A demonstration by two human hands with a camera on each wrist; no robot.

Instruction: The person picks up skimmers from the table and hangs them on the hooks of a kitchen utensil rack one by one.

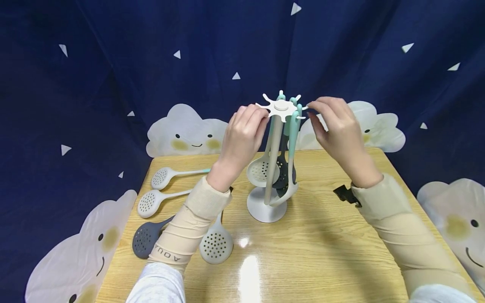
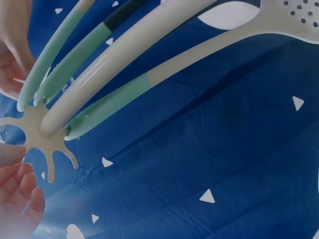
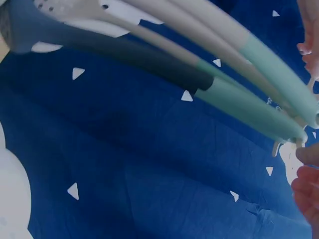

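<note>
A white utensil stand [image 1: 274,155] with a round base and a star-shaped hook top stands tilted. My left hand [image 1: 244,130] pinches a hook on its left side. On the opposite side, my right hand [image 1: 333,126] pinches a hook tip between thumb and fingers. Mint-handled utensils hang from the hooks: a beige skimmer [image 1: 259,171], a beige ladle [image 1: 291,168] and dark utensils [image 1: 281,168] partly hidden behind the pole. In the left wrist view, bare hooks [image 2: 50,169] show beside the left fingers. A mint handle [image 3: 254,109] hangs near my right fingertips in the right wrist view.
On the wooden table [image 1: 322,252] at left lie two pale skimmers [image 1: 161,179], a dark grey skimmer [image 1: 144,240] and a pale perforated turner [image 1: 216,246]. My left forearm covers some handles. Behind the table hangs a blue curtain [image 1: 212,25] with clouds.
</note>
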